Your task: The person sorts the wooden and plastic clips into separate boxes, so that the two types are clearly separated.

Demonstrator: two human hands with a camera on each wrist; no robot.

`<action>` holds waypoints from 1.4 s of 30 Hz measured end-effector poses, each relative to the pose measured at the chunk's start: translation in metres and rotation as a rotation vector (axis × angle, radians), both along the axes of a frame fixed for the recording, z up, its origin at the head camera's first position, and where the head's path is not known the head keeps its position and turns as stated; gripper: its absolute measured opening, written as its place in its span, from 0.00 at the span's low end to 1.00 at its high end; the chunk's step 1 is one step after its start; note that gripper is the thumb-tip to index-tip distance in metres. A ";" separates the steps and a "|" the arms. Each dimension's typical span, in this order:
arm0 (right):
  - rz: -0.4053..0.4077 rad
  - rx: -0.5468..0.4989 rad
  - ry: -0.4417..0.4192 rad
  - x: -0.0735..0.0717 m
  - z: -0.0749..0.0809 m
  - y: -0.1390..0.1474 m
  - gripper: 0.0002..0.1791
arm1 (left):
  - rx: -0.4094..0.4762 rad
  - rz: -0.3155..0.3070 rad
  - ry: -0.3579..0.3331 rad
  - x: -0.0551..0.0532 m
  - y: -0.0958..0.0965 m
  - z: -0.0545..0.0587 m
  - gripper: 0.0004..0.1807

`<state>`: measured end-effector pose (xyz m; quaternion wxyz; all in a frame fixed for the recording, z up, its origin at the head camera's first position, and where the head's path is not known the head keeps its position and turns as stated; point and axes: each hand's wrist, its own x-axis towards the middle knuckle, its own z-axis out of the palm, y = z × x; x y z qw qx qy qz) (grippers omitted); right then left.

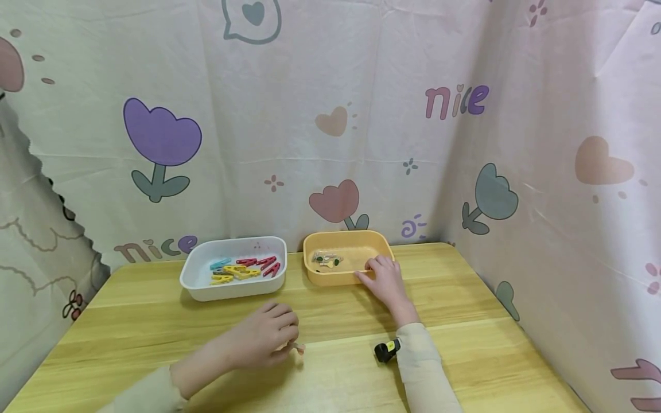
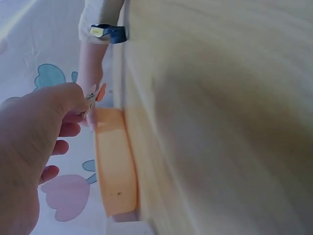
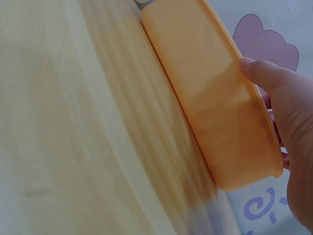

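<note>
My left hand (image 1: 265, 338) is above the front part of the table. Its thumb and fingers pinch a small clip (image 2: 91, 96) with an orange end. My right hand (image 1: 384, 280) grips the near rim of the yellow bin (image 1: 330, 279), near its right corner. Its thumb lies on the outer side and its fingers reach over the rim, partly hidden. Inside that bin, on the left, lie several small decorated clips (image 1: 327, 260), some with green parts.
Left of the yellow bin stands a white bin (image 1: 232, 291) holding several red, yellow and blue plastic clips (image 1: 242, 272). Both stand on a wood-grain table (image 1: 330, 321) by a printed curtain (image 1: 289, 115). A black device (image 1: 386, 350) is strapped at the right sleeve.
</note>
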<state>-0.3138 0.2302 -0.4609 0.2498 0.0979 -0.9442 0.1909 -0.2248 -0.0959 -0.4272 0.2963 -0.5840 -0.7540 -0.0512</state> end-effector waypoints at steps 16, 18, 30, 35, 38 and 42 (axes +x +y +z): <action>0.003 0.000 -0.021 -0.001 -0.001 0.001 0.18 | 0.002 0.093 0.075 -0.020 0.004 0.034 0.12; 0.005 0.001 -0.018 -0.001 -0.001 0.001 0.18 | 0.013 0.103 0.082 -0.022 0.005 0.039 0.12; 0.002 0.012 -0.004 -0.002 -0.002 0.001 0.18 | 0.067 0.165 0.128 -0.039 0.009 0.056 0.08; -0.001 0.009 -0.011 -0.002 -0.002 0.001 0.19 | 0.109 0.184 0.157 -0.047 0.011 0.060 0.07; 0.005 0.003 -0.009 -0.002 -0.002 0.001 0.18 | 0.140 0.195 0.156 -0.051 0.013 0.062 0.08; 0.004 0.004 -0.006 -0.002 -0.002 0.002 0.18 | 0.165 0.216 0.136 -0.057 0.014 0.064 0.09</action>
